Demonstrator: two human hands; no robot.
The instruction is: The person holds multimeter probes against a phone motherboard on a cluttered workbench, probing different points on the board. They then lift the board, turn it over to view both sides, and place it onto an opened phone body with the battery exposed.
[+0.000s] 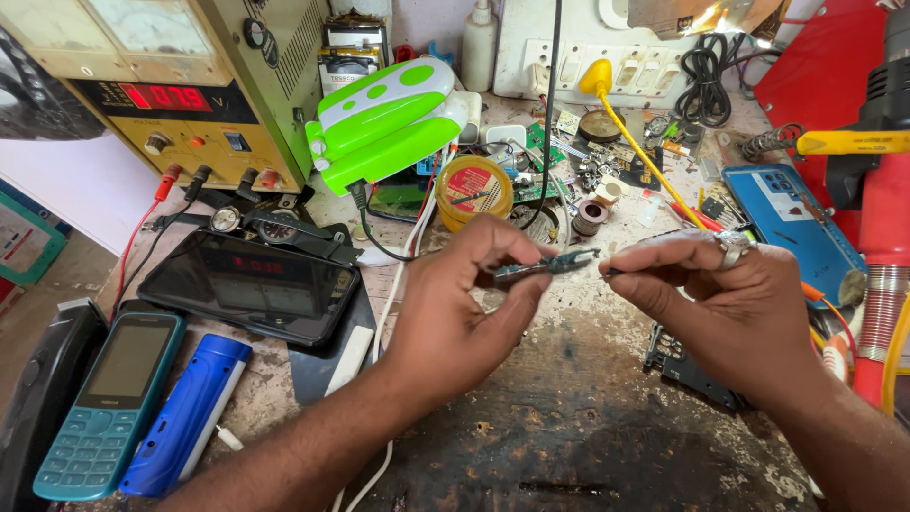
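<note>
Head view: left hand [455,303] pinches a small green circuit board [548,265] between thumb and fingers [507,245], holding it up above the worktop [569,417], roughly level. Right hand [730,308] has its fingers clenched around a thin dark tool [614,272], probably tweezers or a probe; only the tip shows, so the kind can't be told. The tip points left and sits just beside the board's right end; contact unclear. A ring is on the right hand.

Doing this step well, as a judgement: keep the left pinch on the board's left edge, firm but clear of the components, wrists steady, and bring the tip in along the board's long axis, not pressing down.

Board position: its left end is hidden inside the left pinch, the right end sticks out free toward the right-hand tool, between the two hands, well above the scorched patch of worktop.

Nearby: bench power supply [171,104] back left, green-and-white lamp [389,118], yellow solder-paste tin [474,190], dark smartphone [251,284], teal keypad phone [104,408], blue phone back cover [791,228].
</note>
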